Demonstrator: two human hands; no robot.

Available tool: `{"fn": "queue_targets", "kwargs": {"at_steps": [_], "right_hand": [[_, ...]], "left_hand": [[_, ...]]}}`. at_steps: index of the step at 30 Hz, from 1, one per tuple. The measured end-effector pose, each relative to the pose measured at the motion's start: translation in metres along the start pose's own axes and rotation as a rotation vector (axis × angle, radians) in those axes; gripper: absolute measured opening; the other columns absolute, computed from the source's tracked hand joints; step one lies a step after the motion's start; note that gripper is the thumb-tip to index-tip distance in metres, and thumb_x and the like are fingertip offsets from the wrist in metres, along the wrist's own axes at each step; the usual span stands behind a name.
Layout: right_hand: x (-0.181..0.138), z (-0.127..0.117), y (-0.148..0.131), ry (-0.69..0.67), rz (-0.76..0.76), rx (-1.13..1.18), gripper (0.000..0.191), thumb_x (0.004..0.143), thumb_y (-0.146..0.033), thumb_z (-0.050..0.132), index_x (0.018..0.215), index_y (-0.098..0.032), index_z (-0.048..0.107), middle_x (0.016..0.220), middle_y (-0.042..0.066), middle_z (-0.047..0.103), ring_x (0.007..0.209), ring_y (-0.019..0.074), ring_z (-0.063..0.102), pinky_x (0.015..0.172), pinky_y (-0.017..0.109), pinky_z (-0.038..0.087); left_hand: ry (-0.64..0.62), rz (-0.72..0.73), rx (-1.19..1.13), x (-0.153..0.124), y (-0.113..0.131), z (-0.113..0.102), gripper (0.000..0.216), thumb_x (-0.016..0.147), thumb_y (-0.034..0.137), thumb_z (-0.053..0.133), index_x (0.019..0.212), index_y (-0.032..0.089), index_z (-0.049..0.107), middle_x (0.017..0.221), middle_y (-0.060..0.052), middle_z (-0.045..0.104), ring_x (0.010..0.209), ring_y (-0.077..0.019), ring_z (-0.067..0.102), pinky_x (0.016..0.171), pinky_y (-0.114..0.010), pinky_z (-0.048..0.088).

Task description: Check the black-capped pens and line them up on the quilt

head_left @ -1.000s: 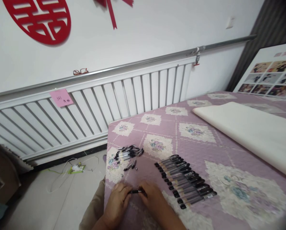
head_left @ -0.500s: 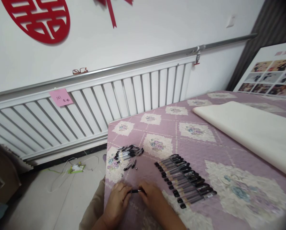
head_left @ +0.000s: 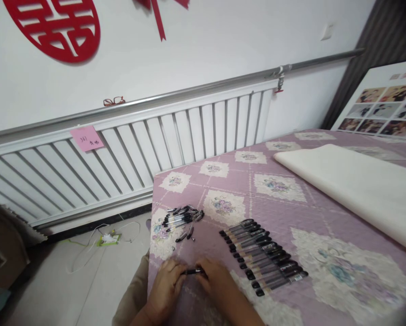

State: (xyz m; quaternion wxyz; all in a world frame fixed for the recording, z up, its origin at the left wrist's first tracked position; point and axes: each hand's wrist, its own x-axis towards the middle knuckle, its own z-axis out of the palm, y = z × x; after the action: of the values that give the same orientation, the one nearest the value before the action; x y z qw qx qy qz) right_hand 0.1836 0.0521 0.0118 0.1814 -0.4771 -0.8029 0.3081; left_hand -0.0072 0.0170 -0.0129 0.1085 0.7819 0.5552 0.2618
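Between my two hands lies a black pen, its middle showing in the gap between my fingers. My left hand grips its left end, and the fingers of my right hand close on the other end, which they hide. To the right of my hands, a slanting row of capped pens with clear barrels and black caps lies side by side. Beyond my hands sits a pile of loose pen parts, slim dark and shiny pieces. Two black caps lie just in front of that pile.
The purple flowered bedspread covers the surface under my hands. At the right lies a large folded cream sheet. A white radiator runs along the wall. A power strip with cables is on the floor.
Both hands stay nearly in place on the pen; its visible part shifts only slightly. The row of pens and the pile of parts look the same.
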Motion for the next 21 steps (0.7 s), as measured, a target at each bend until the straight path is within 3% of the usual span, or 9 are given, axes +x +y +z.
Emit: {"fn": "queue_targets", "kwargs": {"at_steps": [11,21], "right_hand": [[0.001,-0.01,0.0,0.043,0.021,-0.003,0.015,0.082,-0.018,0.047,0.088,-0.02,0.06,0.094,0.005,0.066,0.09,0.0198,0.058,0.078,0.028,0.039],[-0.001,-0.009,0.004,0.016,0.001,0.005,0.014,0.082,-0.019,0.048,0.085,-0.02,0.063,0.089,0.003,0.067,0.086,0.0179,0.059,0.074,0.026,0.038]], "left_hand": [[-0.027,-0.025,-0.004,-0.002,-0.005,0.004,0.023,0.089,0.024,0.047,0.109,0.025,0.06,0.099,-0.006,0.061,0.093,-0.0222,0.054,0.084,-0.038,0.045],[-0.038,-0.03,-0.007,-0.002,-0.003,0.001,0.02,0.089,0.021,0.047,0.101,0.024,0.063,0.094,-0.004,0.061,0.09,-0.0208,0.054,0.081,-0.035,0.044]]}}
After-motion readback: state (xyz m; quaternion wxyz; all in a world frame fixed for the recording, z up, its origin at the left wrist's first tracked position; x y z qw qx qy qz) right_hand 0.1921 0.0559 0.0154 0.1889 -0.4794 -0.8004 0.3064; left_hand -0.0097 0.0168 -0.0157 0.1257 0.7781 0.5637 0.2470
